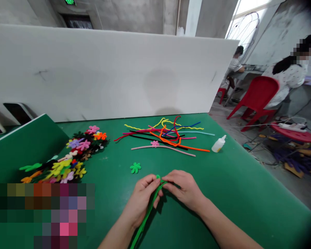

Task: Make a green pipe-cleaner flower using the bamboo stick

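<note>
Green pipe cleaners (144, 221) run from between my hands down toward the front edge of the view. My left hand (144, 193) is closed around them near their upper end, thumb on top. With thumb and fingertips, my right hand (183, 188) pinches a bent green end beside the left thumb. Just beyond my hands a green felt-like flower (135, 168) lies flat on the green table (111, 200). Farther back, a pink flower (154, 143) touches a pale pink pipe cleaner (171, 148).
Several coloured pipe cleaners (168, 133) lie tangled at the back, beside a white squeeze bottle (219, 144). Mixed flower shapes (67, 166) are heaped at left near a tilted green board (28, 141). A white panel (106, 76) closes the back. People sit at right near a red chair (259, 91).
</note>
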`<state>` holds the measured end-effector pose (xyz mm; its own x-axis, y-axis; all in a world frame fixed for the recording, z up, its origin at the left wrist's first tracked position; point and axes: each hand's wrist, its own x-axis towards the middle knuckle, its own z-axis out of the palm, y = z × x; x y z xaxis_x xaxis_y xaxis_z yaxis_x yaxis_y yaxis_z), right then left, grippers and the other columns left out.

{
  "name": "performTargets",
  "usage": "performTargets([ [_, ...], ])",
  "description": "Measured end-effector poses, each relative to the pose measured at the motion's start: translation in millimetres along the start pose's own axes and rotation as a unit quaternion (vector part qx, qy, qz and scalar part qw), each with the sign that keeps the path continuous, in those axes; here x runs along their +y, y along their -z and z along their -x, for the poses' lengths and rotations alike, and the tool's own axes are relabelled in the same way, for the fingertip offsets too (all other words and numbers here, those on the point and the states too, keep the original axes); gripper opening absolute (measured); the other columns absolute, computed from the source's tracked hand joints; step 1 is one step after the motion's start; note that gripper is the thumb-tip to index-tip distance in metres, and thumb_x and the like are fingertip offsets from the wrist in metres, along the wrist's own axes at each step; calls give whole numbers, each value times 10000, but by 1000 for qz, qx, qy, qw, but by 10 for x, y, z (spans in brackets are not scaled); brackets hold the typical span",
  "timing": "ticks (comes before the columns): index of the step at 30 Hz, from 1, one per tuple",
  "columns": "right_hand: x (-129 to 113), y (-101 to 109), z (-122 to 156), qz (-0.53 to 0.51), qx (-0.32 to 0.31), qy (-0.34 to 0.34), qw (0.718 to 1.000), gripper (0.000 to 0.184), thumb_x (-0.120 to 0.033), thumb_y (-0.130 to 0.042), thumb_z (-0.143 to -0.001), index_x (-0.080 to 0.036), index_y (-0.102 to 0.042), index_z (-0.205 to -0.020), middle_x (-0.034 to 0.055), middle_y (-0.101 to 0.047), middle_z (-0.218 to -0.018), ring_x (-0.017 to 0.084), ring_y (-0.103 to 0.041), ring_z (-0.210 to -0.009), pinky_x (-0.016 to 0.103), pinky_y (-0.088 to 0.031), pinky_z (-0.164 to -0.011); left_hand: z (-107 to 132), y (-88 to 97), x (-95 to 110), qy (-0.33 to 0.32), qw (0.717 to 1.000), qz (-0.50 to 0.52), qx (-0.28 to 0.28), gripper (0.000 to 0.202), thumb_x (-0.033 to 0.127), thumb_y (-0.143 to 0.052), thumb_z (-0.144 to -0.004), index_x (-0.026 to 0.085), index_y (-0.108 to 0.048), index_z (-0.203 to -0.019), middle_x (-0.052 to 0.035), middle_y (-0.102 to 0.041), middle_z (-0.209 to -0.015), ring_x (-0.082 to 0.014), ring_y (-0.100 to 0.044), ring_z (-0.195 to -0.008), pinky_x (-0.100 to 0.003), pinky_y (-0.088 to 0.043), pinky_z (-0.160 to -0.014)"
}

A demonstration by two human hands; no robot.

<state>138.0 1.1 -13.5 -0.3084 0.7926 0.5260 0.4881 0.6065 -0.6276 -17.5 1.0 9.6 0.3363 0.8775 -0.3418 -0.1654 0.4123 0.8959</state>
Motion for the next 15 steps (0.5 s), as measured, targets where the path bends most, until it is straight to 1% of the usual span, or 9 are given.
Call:
performTargets([
  [3, -16, -11, -3, 14, 10, 11, 1000, 170, -278, -523, -821, -194, -654, -891, 51, -687, -778, 146, -611, -703, 257, -452, -643, 8, 10, -31, -7, 1000, -20, 17, 249, 318, -562, -750, 151, -469, -591, 50, -495, -480, -36, -364, -365, -152, -253, -366],
  [6, -36, -11, -6, 21, 10, 5, 1000, 157, -263, -530, -818, -198, -658, -882, 52, -690, -782, 156, -613, -713, 272, -452, -651, 25, 20, -52, -17, 998, -46, 27, 258, 325, -567, -748, 156, -458, -586, 63, -449, -485, -42, -339, -395, -151, -243, -375],
  [11, -58, -10, 0, 16, 6, -6, 1000, 153, -248, -524, -820, -207, -657, -885, 51, -686, -788, 160, -609, -718, 278, -455, -651, 26, 60, -90, -29, 995, -97, 19, 262, 329, -550, -757, 163, -450, -581, 69, -393, -485, -55, -301, -420, -165, -221, -390],
  [15, -81, -7, 1, 6, 6, -7, 1000, 148, -226, -530, -814, -187, -658, -876, 60, -681, -784, 159, -606, -718, 274, -459, -650, 40, 72, -83, -56, 990, -127, 11, 252, 324, -526, -768, 171, -448, -583, 74, -351, -482, -64, -284, -419, -178, -206, -388],
])
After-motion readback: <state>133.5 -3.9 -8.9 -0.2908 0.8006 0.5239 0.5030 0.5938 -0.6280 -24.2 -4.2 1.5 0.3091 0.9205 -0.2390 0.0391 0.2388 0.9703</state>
